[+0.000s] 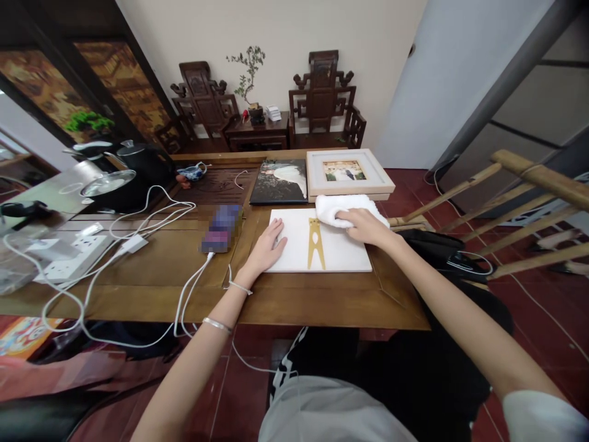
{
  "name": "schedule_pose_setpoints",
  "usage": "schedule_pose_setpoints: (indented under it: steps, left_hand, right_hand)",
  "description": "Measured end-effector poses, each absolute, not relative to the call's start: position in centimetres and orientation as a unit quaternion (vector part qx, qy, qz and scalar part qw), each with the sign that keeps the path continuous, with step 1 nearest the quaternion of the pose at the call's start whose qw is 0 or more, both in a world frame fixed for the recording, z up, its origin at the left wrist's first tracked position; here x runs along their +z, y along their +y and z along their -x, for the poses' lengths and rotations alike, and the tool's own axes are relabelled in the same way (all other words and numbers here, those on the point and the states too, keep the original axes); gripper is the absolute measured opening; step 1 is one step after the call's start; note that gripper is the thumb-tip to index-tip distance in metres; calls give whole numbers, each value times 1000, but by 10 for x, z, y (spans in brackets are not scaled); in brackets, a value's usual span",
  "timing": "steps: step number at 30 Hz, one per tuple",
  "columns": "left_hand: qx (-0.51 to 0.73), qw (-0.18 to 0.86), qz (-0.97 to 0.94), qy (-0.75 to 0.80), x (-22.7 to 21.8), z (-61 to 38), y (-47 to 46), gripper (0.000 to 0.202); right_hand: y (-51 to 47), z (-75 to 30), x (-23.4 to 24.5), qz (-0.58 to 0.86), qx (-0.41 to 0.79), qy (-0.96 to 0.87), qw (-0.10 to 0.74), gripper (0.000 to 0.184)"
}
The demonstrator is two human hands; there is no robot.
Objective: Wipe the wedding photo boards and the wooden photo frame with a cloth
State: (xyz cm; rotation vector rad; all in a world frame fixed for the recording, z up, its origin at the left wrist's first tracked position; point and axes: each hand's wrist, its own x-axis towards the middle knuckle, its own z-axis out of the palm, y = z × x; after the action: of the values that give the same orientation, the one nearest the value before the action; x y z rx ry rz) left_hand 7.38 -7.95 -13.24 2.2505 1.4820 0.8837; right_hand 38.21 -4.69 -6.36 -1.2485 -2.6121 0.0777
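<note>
Head cam looks fwd & down, close over left hand (269,248), right hand (368,226), table (322,301).

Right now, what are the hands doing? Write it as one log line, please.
left hand: flat on white board, left edge | right hand: grips white cloth on board's top edge | board: lies on wooden table

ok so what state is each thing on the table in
left hand: open, flat on white panel
right hand: closed on white cloth
white panel: lying flat on table
white cloth: bunched, on the panel's far edge
framed photo: lying face up
phone: lying flat, cable plugged in
</note>
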Motion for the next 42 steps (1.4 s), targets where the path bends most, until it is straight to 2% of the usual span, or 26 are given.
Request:
schedule_pose_setpoints:
  steps: [5,10,18,27,33,37,42]
  left_hand:
    - [315,152,-783,514,-132,-74,-80,53]
    - [321,143,-780,518,-129,-77,-82,52]
    - [318,140,-782,518,-129,-79,-82,51]
    - [315,146,-779,522,-129,-78,-82,50]
    - [313,144,-783,518,-129,-76,-82,50]
    - [307,145,-786,517,-129,-76,-82,53]
    - [308,140,-789,513,-131,-76,-81,52]
  right_hand:
    - [-55,-384,-69,433,1,-892,132,52]
    - [-120,-394,-83,386,-8,-911,142,52]
    - [-215,-409,-67,323,55,-937,122,56]
    - [-117,-375,-56,443,96,-882,126,54]
    - [-60,-328,-60,408,111,-899,115,64]
    - [-70,-310,-64,408,69,-908,67,67]
    - [-129,-313,-71,358,35,-933,30,66]
